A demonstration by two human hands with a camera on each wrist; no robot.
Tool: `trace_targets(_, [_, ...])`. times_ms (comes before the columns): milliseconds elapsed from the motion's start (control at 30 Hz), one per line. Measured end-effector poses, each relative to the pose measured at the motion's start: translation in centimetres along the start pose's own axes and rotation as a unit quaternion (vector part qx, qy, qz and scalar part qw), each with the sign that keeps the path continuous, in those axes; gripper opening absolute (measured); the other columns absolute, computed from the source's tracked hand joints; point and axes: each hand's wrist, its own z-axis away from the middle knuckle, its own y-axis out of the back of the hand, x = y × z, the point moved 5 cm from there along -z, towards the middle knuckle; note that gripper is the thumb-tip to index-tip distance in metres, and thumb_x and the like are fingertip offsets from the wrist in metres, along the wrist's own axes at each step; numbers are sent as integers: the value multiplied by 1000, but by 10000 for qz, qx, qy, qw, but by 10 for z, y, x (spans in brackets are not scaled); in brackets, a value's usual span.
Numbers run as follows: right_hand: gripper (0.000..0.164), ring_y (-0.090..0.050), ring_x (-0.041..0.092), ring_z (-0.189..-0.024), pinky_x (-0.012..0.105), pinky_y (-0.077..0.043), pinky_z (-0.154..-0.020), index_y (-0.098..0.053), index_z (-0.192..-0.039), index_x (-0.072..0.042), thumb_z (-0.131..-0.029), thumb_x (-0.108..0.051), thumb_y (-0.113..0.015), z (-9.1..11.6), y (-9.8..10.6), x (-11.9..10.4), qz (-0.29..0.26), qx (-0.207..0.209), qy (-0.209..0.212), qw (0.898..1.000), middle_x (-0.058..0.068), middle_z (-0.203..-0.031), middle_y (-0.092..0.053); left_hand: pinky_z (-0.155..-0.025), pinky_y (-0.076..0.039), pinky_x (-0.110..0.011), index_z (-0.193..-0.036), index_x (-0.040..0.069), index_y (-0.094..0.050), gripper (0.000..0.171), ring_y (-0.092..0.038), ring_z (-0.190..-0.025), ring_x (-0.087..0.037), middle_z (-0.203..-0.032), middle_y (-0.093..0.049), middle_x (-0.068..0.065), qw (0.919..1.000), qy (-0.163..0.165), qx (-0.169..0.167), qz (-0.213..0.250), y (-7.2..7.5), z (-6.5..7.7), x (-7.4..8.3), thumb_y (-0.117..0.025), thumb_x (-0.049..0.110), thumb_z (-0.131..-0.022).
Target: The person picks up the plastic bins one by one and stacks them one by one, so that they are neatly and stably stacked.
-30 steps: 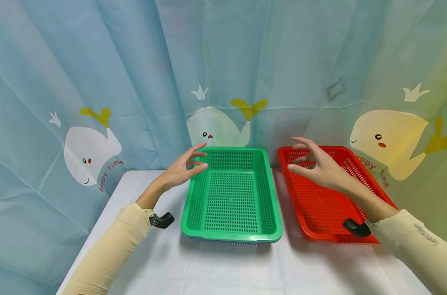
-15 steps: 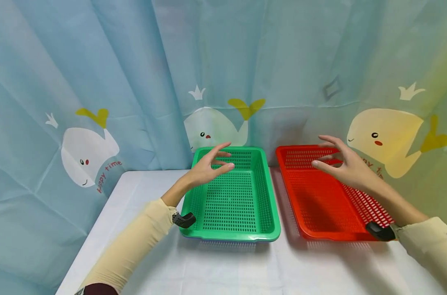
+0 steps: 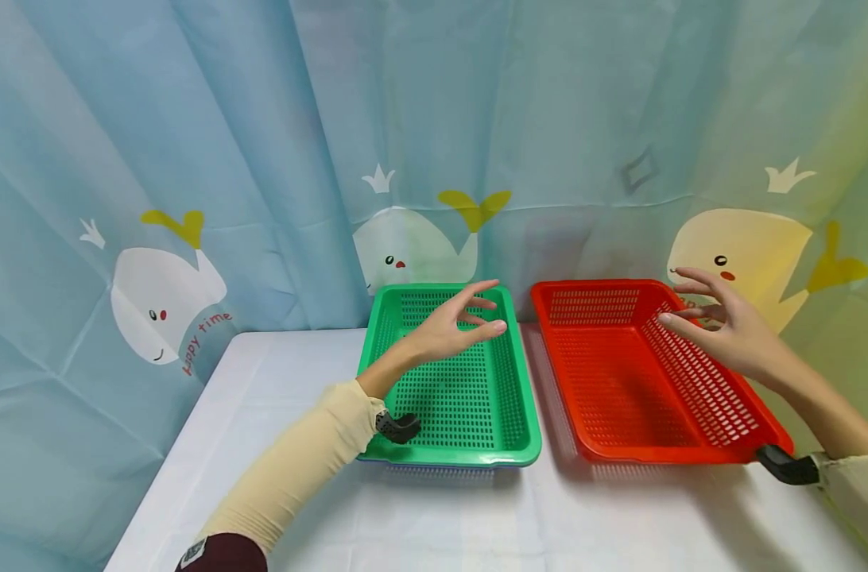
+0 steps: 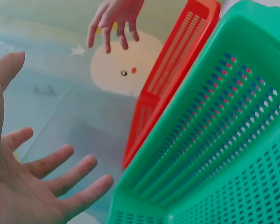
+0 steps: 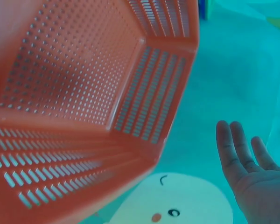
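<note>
My left hand (image 3: pixel 451 326) hovers over the green basket (image 3: pixel 444 458), fingers spread and holding nothing. In the left wrist view its fingers (image 4: pixel 84 191) stand apart, with the green basket's slotted side to their right. My right hand (image 3: pixel 734 330) is raised over the right side of the red basket (image 3: pixel 649 454), its thumb and fingers apart around nothing. The right wrist view shows the right hand's fingers (image 5: pixel 242 149) extended beside the red basket's rim (image 5: pixel 177 102). Both baskets are shallow, rectangular and perforated, and hold nothing visible.
A white table (image 3: pixel 284 373) bears both baskets side by side, a narrow gap between them. A bluish-purple edge shows under the green basket. Behind hangs a pale blue curtain (image 3: pixel 420 103) with whale prints. Each wrist wears a black camera mount (image 3: pixel 398 427).
Both hands have moved to the right: the left from the green basket's left edge to over it, the right from the red basket's left side to its right side. The baskets stay in place.
</note>
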Motion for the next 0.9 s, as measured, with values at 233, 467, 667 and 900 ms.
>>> trace_targets(233, [73,-58,-19,-97,2,-46,-76,-35,-159,-23,-97,-12,-72,7,11,10,-124,109,23,9999,-22,-127,-48,-90,-58,-39,-160,37,-33,69,-62,-119,-15,-147,-52,-5,9997,145,-43,173,-18,-8,0,-66,40,-99])
trace_targets(467, [73,-56,-20,-94,2,-46,-74,-35,-160,-23,-98,-13,-72,9,19,24,-19,112,-91,9999,-23,-125,-46,-84,-58,-32,-158,38,-36,69,-64,-111,-10,-139,-57,2,9993,372,7,71,-41,-19,4,-68,45,-97])
trace_targets(667, [76,-53,-23,-91,3,-46,-70,-32,-162,-20,-98,-20,-73,5,23,35,264,-44,-296,9992,-6,-132,-48,-80,-57,-29,-157,33,-39,74,-62,-106,-10,-132,-60,-1,9973,642,269,-232,-63,-37,4,-69,56,-93])
trace_targets(900, [83,-70,23,-104,14,-50,-64,-22,-164,-9,-99,-30,-71,-5,25,46,756,-363,-503,9952,33,-142,-47,-72,-55,-28,-158,26,-39,81,-62,-86,-13,-120,-57,1,9907,1171,584,-381,-79,-58,7,-70,60,-91])
